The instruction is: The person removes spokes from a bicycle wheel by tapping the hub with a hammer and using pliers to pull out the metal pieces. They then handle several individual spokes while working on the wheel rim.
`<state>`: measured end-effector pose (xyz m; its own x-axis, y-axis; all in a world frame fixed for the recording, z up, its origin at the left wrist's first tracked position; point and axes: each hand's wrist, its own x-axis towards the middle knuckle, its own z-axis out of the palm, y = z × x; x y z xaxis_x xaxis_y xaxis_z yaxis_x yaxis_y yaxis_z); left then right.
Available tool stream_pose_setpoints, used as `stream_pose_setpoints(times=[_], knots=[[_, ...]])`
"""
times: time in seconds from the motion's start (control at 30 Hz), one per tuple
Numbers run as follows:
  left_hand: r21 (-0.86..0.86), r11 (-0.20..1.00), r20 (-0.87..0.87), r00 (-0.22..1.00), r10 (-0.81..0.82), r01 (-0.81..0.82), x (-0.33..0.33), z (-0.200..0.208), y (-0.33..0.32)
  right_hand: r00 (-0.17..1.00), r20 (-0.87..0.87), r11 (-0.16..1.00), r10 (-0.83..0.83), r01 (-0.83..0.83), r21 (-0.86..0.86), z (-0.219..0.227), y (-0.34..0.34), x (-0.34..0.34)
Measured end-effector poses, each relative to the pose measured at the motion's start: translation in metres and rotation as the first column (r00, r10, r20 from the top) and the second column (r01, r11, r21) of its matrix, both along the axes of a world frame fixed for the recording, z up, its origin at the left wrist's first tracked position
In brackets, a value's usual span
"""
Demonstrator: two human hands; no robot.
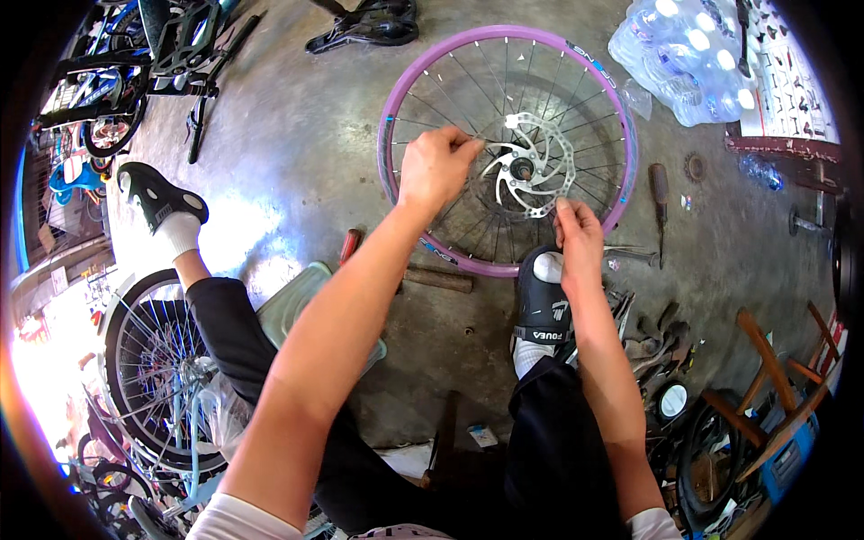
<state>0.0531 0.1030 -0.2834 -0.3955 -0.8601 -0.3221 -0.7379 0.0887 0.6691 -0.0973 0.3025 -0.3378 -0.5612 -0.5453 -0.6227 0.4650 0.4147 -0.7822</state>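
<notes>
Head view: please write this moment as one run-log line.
left hand: left of rotor, contact unclear | right hand: at rotor's lower right edge | rotor: around hub | rim: purple, tireless

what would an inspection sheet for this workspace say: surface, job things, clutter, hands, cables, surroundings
Surface: grey floor, worn and shiny.
Job's things: purple-rimmed wheel lying flat; silver brake disc at its hub.
Clutter: screwdriver and toothed ring right of the wheel; wooden handle below it.
Hands: left hand at the disc's upper left, right hand at its lower right; firmness of grip unclear.
Cables: black loops at lower right, cable or tubing unclear.
Surroundings: bicycle at lower left, saddle at top, wrapped bottles at upper right.
</notes>
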Motion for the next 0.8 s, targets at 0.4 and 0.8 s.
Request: stream_pose_setpoints(times=[0.4,0.8], knots=[[0.811,0.516,-0.141,0.765,0.629,-0.275,-0.033,-0.021,0.173,0.542,-0.807,0.897,0.234,-0.441,-0.036,0.050,-0.121,-0.072],[0.094,0.988,-0.027,0.991,0.127,-0.124,0.014,-0.003,0.024,0.995,-0.065,0.997,0.076,-0.077,-0.011,0.003,-0.004,-0.010]])
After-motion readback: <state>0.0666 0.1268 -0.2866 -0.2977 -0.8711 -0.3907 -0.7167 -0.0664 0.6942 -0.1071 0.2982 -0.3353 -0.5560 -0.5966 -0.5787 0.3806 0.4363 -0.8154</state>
